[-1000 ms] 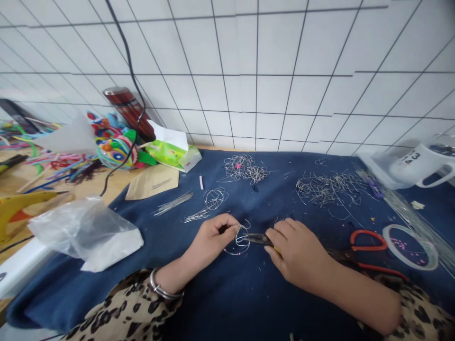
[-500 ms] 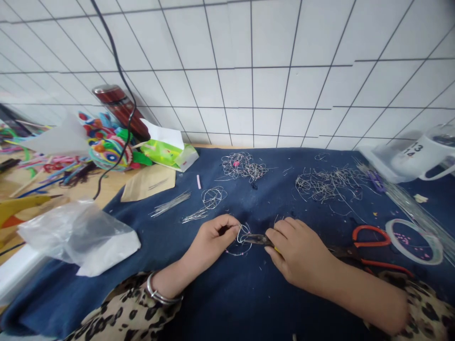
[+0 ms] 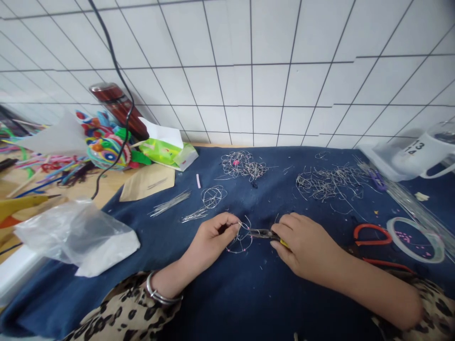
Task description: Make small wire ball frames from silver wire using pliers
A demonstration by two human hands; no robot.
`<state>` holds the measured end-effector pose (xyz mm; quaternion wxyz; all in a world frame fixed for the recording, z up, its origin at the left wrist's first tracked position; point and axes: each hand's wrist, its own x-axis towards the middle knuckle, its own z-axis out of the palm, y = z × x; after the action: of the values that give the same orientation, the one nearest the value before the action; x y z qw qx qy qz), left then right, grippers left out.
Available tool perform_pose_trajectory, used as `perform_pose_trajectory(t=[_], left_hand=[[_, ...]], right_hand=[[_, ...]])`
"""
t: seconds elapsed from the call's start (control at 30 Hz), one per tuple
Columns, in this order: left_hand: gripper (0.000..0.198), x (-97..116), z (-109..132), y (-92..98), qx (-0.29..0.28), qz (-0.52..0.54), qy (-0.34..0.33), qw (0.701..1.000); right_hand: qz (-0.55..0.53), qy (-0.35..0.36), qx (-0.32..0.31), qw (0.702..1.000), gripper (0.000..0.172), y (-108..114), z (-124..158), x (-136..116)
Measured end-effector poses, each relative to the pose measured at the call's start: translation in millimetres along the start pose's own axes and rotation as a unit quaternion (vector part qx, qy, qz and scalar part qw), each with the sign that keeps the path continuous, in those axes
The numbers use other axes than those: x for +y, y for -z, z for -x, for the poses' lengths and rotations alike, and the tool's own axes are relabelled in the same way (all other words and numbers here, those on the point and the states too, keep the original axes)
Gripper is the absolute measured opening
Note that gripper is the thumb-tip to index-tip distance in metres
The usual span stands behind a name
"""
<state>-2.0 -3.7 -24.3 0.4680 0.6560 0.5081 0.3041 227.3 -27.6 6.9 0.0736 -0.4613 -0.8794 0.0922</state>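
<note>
Blue cloth [image 3: 270,293]: left hand [image 3: 215,234] pinching wire ring [image 3: 239,252], right hand [image 3: 305,241] closed round pliers [image 3: 262,233] at its edge; too hard a tug could bend the ring.

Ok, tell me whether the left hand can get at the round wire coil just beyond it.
Probably not right now: the left hand is pinching the beaded wire. The way itself looks free, though, with just blue cloth showing between that hand and the round wire coil.
</note>
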Motion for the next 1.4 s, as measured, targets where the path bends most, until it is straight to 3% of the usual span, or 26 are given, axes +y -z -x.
perform_pose_trajectory(t=[0.53, 0.8, 1.17, 1.4], left_hand=[[0.013, -3.0, 0.1, -0.3, 0.008, 0.013, -0.015, 1.000], [0.012, -1.2, 0.8, 0.2, 0.022, 0.003, -0.026, 0.999], [0.014, 4.3, 3.1, -4.8, -0.003, 0.122, 0.015, 0.992], [0.013, 2.9, 3.1, -6.9, -0.040, 0.189, 0.038, 0.980]], right_hand=[[0.054, -0.014, -0.016, 0.998, 0.015, 12.3, -0.6, 11.1], [0.033, 0.000, 0.069, 0.997, 0.018, 15.4, -0.7, 8.7], [-0.009, 0.002, 0.041, 0.999, 0.016, 0.0, 0.2, 3.0], [0.017, -0.003, 0.022, 1.000, 0.018, -2.9, 0.0, 4.2]])
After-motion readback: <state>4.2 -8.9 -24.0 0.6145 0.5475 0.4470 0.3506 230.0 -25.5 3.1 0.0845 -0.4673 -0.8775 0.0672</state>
